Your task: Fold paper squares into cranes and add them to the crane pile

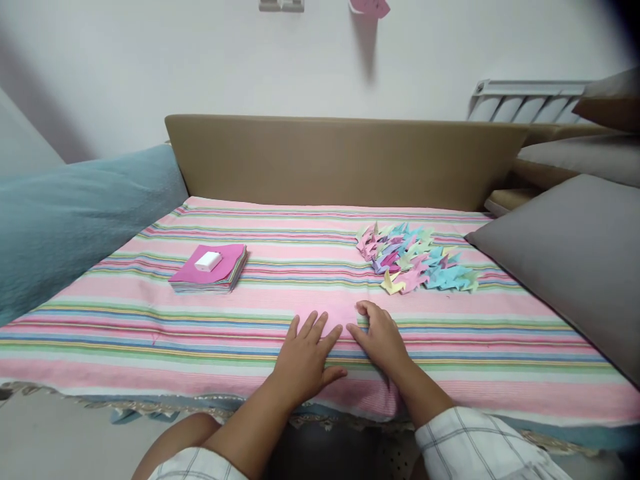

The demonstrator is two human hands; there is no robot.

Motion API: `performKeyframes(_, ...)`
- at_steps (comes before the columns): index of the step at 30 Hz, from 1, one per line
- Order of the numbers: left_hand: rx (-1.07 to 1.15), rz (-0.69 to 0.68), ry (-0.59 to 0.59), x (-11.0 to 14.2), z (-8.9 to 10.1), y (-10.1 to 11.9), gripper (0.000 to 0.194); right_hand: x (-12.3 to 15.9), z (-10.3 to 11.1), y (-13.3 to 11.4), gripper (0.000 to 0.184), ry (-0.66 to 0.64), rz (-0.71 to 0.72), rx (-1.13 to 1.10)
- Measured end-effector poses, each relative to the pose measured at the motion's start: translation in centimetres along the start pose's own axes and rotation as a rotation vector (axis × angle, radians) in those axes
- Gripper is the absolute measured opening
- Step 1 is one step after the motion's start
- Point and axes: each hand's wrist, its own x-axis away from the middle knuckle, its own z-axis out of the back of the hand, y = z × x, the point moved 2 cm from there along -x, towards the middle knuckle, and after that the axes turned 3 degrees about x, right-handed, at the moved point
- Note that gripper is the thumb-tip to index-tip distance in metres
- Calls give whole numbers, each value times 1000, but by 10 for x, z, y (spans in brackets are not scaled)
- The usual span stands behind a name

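Note:
A small sheet of pale pink paper (340, 317) lies on the pink striped cloth, and its colour nearly blends with the cloth. My left hand (306, 357) rests flat over the paper's left and near side, fingers spread. At the paper's right edge is my right hand (384, 339), its fingers bent and the thumb and index finger apart, their tips touching the edge. Beyond my right hand lies a cluster of folded paper cranes (413, 257) in pink, blue, green, purple and yellow. Farther left sits a stack of coloured paper (227, 270) with a white eraser-like block (208, 261) on top.
The striped cloth (125, 313) covers the seat, backed by a brown backrest (340, 160). A blue cushioned side (85, 220) bounds the left. Grey cushions (575, 247) are piled at the right. Pink paper (370, 7) hangs on the wall near a socket (281, 5).

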Motion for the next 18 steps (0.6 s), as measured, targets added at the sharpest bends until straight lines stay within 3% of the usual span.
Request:
performKeyframes(8,18,-10,1,-1,-1,-2,70,2,-1,3,33,-9,170,-29)
performKeyframes(13,34,15,22,4,6,-6,70,2,-4,5,23,-55,156,20)
performKeyframes(18,34,91,22,20,22,-23,57,1,-4,7,24,-74,155,13)
